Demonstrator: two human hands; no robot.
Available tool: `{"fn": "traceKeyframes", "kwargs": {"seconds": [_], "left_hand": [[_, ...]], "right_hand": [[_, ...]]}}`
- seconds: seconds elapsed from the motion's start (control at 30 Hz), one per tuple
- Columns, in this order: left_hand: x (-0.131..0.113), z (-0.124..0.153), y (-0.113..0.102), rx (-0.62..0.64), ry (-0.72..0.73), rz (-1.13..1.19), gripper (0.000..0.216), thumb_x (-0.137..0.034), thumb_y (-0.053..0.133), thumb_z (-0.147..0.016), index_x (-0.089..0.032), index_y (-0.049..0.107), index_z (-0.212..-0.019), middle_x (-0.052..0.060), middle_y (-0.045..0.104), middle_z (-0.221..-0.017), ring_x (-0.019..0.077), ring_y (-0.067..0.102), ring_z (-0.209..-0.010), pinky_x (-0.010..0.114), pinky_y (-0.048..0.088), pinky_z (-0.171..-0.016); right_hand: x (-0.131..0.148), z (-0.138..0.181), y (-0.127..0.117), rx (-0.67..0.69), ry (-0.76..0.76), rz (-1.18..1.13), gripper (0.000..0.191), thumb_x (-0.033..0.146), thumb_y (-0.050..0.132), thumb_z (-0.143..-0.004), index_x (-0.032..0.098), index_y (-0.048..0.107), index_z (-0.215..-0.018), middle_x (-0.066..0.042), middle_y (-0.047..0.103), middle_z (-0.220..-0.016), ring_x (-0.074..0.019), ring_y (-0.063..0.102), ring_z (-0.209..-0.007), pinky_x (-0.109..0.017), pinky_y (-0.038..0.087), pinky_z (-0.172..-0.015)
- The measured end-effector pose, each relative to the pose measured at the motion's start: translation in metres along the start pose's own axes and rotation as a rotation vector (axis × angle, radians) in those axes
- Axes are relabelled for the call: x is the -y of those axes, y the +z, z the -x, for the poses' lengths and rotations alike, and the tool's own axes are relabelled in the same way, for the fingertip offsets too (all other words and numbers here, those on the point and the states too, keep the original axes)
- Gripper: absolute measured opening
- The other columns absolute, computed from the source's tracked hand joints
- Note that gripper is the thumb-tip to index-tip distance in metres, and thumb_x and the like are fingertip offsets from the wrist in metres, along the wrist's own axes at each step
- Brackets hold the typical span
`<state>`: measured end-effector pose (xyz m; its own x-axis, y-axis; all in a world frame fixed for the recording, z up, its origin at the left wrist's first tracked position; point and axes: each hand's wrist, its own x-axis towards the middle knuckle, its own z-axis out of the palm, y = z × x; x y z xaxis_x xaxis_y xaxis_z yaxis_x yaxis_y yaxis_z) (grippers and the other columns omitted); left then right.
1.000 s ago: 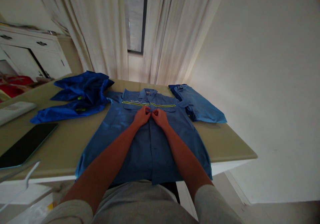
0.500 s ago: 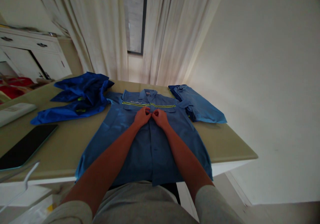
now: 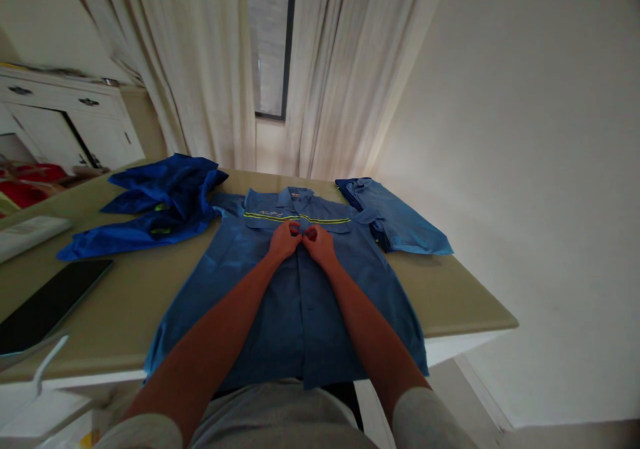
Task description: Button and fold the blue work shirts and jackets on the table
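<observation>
nothing has shifted: left hand (image 3: pixel 283 241) and right hand (image 3: pixel 319 244) pinching the shirt (image 3: pixel 295 302) placket.

both hands (image 3: pixel 302 241) pinch the blue shirt (image 3: pixel 295 282) placket — flat on the table (image 3: pixel 450 295).

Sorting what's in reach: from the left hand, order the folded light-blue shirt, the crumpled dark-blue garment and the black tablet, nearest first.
From the left hand:
1. Crumpled dark-blue garment, just to its left.
2. Folded light-blue shirt, across on the right.
3. Black tablet, at the table's near-left edge.
</observation>
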<state>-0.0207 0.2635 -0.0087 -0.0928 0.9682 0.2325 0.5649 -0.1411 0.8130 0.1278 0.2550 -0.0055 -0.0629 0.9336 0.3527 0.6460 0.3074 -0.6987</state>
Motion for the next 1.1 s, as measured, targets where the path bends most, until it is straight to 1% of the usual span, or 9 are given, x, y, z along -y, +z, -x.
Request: {"fn": "traceKeyframes", "kwargs": {"seconds": [0.13, 0.27, 0.33, 0.47, 0.53, 0.7, 0.87, 1.0, 1.1], "left_hand": [[0.0007, 0.0003, 0.0003, -0.033, 0.016, 0.021, 0.035, -0.015, 0.074, -0.079, -0.017, 0.066, -0.113, 0.007, 0.077, -0.101, 0.0225, 0.073, -0.093, 0.035, 0.055, -0.088], [0.0011, 0.0001, 0.0004, -0.019, 0.043, 0.078, 0.033, -0.015, 0.073, -0.080, -0.017, 0.065, -0.112, 0.007, 0.077, -0.102, 0.0198, 0.073, -0.089, 0.032, 0.056, -0.084], [-0.0003, 0.0011, -0.0002, -0.019, 0.041, 0.079, 0.030, -0.019, 0.074, -0.082, -0.017, 0.065, -0.110, 0.008, 0.077, -0.103, 0.0195, 0.073, -0.087, 0.031, 0.056, -0.083], [-0.0038, 0.0042, -0.0026, -0.042, 0.026, -0.003, 0.023, -0.027, 0.074, -0.086, -0.017, 0.069, -0.107, 0.009, 0.078, -0.100, 0.0232, 0.074, -0.092, 0.035, 0.056, -0.089], [-0.0045, 0.0040, -0.0040, -0.019, 0.027, -0.007, 0.021, -0.023, 0.072, -0.087, -0.017, 0.070, -0.107, 0.009, 0.079, -0.100, 0.0236, 0.075, -0.094, 0.035, 0.056, -0.091], [-0.0038, -0.0017, -0.0060, 0.030, -0.006, 0.058, 0.027, -0.015, 0.073, -0.084, -0.014, 0.071, -0.111, 0.010, 0.079, -0.100, 0.0225, 0.075, -0.096, 0.033, 0.056, -0.091], [-0.0041, -0.0027, -0.0037, 0.018, -0.010, 0.080, 0.032, -0.015, 0.073, -0.081, -0.012, 0.071, -0.112, 0.011, 0.077, -0.100, 0.0227, 0.074, -0.095, 0.033, 0.056, -0.090], [-0.0050, 0.0012, -0.0026, -0.008, 0.057, 0.051, 0.032, -0.018, 0.072, -0.082, -0.013, 0.068, -0.112, 0.010, 0.076, -0.105, 0.0222, 0.072, -0.098, 0.033, 0.054, -0.093], [-0.0063, 0.0062, -0.0046, 0.024, 0.113, -0.050, 0.035, -0.019, 0.070, -0.084, -0.014, 0.065, -0.118, 0.010, 0.075, -0.107, 0.0235, 0.071, -0.101, 0.035, 0.054, -0.094]], "right_hand": [[-0.0017, 0.0001, -0.0004, 0.007, -0.012, 0.018, 0.009, 0.022, 0.070, -0.083, 0.020, 0.069, -0.091, -0.004, 0.074, -0.087, -0.0193, 0.069, -0.080, -0.030, 0.052, -0.078], [-0.0016, 0.0000, -0.0034, 0.029, -0.016, 0.017, 0.006, 0.020, 0.068, -0.085, 0.020, 0.070, -0.091, -0.004, 0.075, -0.086, -0.0189, 0.070, -0.079, -0.030, 0.052, -0.078], [-0.0010, 0.0005, -0.0046, 0.031, -0.030, 0.019, 0.007, 0.021, 0.067, -0.086, 0.019, 0.070, -0.092, -0.005, 0.075, -0.085, -0.0192, 0.069, -0.078, -0.031, 0.052, -0.078], [0.0009, 0.0020, -0.0060, 0.007, -0.065, 0.030, 0.005, 0.020, 0.067, -0.087, 0.020, 0.070, -0.090, -0.005, 0.075, -0.087, -0.0186, 0.069, -0.079, -0.029, 0.051, -0.077], [0.0020, 0.0025, -0.0066, -0.004, -0.085, 0.051, 0.004, 0.019, 0.066, -0.088, 0.021, 0.070, -0.088, -0.004, 0.075, -0.088, -0.0184, 0.069, -0.080, -0.029, 0.051, -0.078], [0.0040, 0.0026, -0.0083, -0.024, -0.120, 0.075, 0.004, 0.020, 0.067, -0.088, 0.020, 0.071, -0.087, -0.006, 0.076, -0.090, -0.0196, 0.069, -0.083, -0.030, 0.051, -0.081], [0.0029, 0.0014, -0.0073, -0.026, -0.047, -0.077, 0.007, 0.024, 0.066, -0.088, 0.020, 0.072, -0.087, -0.004, 0.076, -0.087, -0.0181, 0.069, -0.079, -0.029, 0.052, -0.078], [0.0006, -0.0020, -0.0051, -0.021, 0.045, -0.191, 0.009, 0.027, 0.066, -0.087, 0.019, 0.071, -0.085, -0.003, 0.075, -0.082, -0.0168, 0.068, -0.074, -0.027, 0.054, -0.075], [-0.0014, -0.0049, -0.0038, 0.014, 0.110, -0.228, 0.010, 0.026, 0.067, -0.087, 0.017, 0.072, -0.086, -0.002, 0.073, -0.075, -0.0162, 0.067, -0.066, -0.027, 0.054, -0.070]]}}
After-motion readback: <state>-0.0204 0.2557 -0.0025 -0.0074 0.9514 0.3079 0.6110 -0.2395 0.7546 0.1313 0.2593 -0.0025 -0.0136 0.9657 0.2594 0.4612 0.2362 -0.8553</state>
